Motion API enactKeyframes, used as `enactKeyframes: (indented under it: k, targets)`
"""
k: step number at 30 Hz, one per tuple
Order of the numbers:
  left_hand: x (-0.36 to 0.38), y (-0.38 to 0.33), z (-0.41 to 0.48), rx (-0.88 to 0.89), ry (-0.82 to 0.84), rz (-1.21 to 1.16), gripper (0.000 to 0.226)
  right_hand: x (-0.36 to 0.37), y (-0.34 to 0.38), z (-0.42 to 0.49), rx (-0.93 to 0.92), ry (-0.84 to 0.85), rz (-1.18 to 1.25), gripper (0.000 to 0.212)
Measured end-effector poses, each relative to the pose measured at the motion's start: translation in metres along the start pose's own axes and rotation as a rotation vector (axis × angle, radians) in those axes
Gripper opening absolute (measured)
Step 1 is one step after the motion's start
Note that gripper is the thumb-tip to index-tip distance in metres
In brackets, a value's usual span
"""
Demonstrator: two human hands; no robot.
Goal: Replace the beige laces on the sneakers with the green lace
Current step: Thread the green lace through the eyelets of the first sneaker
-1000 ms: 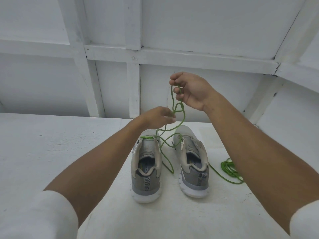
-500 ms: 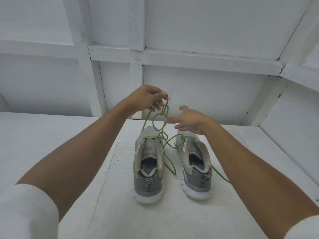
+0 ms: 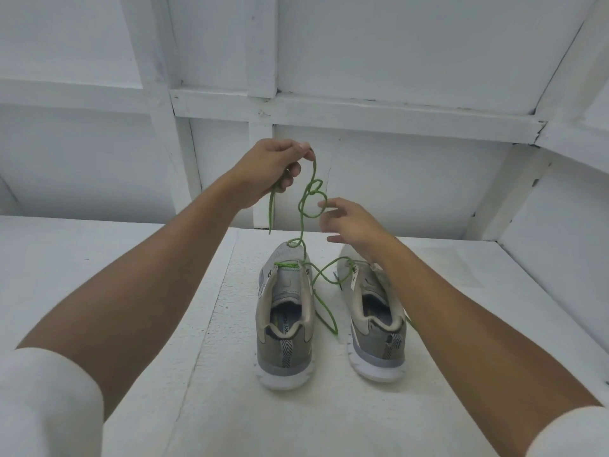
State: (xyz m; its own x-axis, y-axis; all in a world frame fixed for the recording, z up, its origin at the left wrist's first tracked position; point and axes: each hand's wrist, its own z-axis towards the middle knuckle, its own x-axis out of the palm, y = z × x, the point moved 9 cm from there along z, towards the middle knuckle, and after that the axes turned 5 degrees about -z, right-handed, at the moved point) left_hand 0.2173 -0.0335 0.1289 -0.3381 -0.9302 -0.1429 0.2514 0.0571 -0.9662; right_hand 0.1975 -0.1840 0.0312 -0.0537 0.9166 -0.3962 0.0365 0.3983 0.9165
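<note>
Two grey sneakers stand heels toward me on the white table: the left sneaker [image 3: 286, 311] and the right sneaker [image 3: 372, 311]. A green lace [image 3: 308, 206] rises in tangled loops from the left sneaker's top eyelets. My left hand [image 3: 270, 173] pinches the lace high above the shoes, and one free end dangles below its fingers. My right hand [image 3: 351, 222] hovers beside the loops with relaxed, spread fingers, fingertips at a loop. More lace trails between the shoes and down to the table.
The white table [image 3: 164, 291] is backed by a white panelled wall [image 3: 395, 166] with raised battens close behind the shoes. A white side wall angles in on the right.
My left hand rose from the shoe and now pinches the lace up high. My right hand let go of the lace, dropped lower and opened beside the loops.
</note>
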Motion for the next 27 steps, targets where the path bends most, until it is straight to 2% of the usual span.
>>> enactKeyframes:
  k: [3, 4, 7, 9, 10, 12, 14, 16, 20, 22, 24, 27]
  targets:
    - [0.005, -0.005, 0.0, 0.008, 0.009, -0.009, 0.029, 0.003, -0.001, 0.003, 0.044, -0.013, 0.115, 0.068]
    - [0.007, -0.008, 0.0, 0.011, 0.013, -0.013, 0.029, 0.008, -0.003, 0.004, 0.078, 0.008, 0.18, 0.07]
    - [0.012, -0.014, 0.0, 0.021, 0.018, -0.039, 0.027, 0.024, -0.005, -0.003, 0.123, 0.084, 0.19, 0.033]
    - [0.007, -0.019, 0.001, 0.039, -0.015, -0.058, 0.026, 0.021, -0.012, -0.003, 0.119, 0.028, 0.212, 0.032]
    - [0.0, -0.021, 0.001, 0.05, -0.056, -0.082, 0.025, 0.016, -0.017, -0.001, 0.122, -0.009, 0.202, 0.04]
    - [-0.024, -0.025, 0.001, 0.06, -0.181, -0.163, 0.024, 0.001, -0.026, 0.001, 0.15, -0.077, 0.018, 0.048]
    - [-0.052, -0.025, -0.001, 0.056, -0.33, -0.246, 0.025, -0.016, -0.028, 0.001, 0.167, -0.118, -0.173, 0.03]
    - [-0.07, -0.022, -0.004, 0.039, -0.448, -0.288, 0.025, -0.028, -0.025, 0.001, 0.16, -0.159, -0.227, 0.019]
    - [-0.074, -0.01, -0.008, 0.008, -0.534, -0.244, 0.024, -0.039, -0.022, 0.001, 0.186, -0.2, -0.088, 0.018]
    - [-0.064, 0.0, -0.008, -0.017, -0.496, -0.129, 0.02, -0.036, -0.017, -0.001, 0.169, -0.154, 0.029, 0.021]
    - [-0.043, 0.016, -0.003, -0.067, -0.367, 0.059, 0.015, -0.027, -0.008, -0.003, 0.124, -0.068, 0.082, 0.024]
    - [-0.006, 0.045, 0.002, -0.152, -0.141, 0.451, 0.028, -0.013, 0.002, -0.007, 0.063, 0.053, 0.043, 0.022]
